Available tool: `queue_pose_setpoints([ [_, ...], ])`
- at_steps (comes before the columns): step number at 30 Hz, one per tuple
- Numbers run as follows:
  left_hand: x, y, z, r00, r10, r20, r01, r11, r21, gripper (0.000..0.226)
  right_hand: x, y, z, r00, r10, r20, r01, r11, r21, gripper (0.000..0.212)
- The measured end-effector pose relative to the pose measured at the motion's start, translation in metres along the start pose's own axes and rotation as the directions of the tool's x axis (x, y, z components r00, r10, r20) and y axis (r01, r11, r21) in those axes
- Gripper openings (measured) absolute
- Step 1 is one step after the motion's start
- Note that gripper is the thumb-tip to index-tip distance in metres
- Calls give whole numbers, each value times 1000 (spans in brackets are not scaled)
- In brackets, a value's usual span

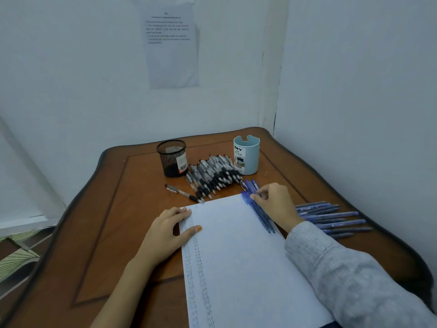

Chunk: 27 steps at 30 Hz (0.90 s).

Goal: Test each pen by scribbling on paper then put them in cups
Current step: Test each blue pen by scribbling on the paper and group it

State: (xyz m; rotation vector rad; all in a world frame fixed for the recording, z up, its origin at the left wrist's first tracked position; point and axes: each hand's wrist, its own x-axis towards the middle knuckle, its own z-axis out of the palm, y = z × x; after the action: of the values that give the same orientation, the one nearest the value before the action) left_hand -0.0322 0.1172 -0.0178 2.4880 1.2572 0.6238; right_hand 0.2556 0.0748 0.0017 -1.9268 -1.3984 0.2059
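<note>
Your left hand (169, 229) spread flat, pins paper (236, 256); your right hand (275, 202) pinches blue pen (249, 187) at 1 o'clock: lift just one.

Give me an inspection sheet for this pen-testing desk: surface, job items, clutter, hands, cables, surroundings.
Surface: brown wooden table, set in a wall corner.
Job's things: paper with scribble columns down its left side; black pens heaped between a black mesh cup and a pale blue cup, no pens sticking out of either; lone black pen left of the heap; blue pens along the paper's right edge; further blue pens right of them.
Clutter: nothing seen.
Hands: left hand flat on the paper's left edge; right hand, fingers pinching the blue pens.
Cables: nothing seen.
Surroundings: white walls; printed notice taped up.
</note>
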Motion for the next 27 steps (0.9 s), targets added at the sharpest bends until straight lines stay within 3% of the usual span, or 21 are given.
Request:
queue_pose_setpoints([
  [5, -2, 4, -1, 1000, 1, 21, -2, 997, 76, 105, 2, 5, -41, 996, 3, 91, -5, 1000, 31, 12],
  [12, -1, 2, 0, 999, 16, 30, -19, 994, 104, 111, 1, 35, -83, 955, 2, 298, 42, 989, -141, 18],
  [16, -2, 3, -1, 1000, 16, 21, -17, 997, 77, 107, 1, 39, -77, 918, -46, 395, 135, 970, -202, 22],
  [21, -3, 4, -1, 1000, 5, 7, -5, 998, 67, 98, 3, 39, -73, 906, -119, 406, 259, 915, -308, 17],
  [23, -3, 4, -2, 1000, 1, 12, -2, 998, 56, 103, 2, 37, -72, 915, -142, 376, 248, 937, -248, 11],
  [27, -2, 3, -1, 1000, -16, 15, 15, 1000, 21, 104, -4, 15, -69, 943, -262, 204, 259, 965, 39, 6],
])
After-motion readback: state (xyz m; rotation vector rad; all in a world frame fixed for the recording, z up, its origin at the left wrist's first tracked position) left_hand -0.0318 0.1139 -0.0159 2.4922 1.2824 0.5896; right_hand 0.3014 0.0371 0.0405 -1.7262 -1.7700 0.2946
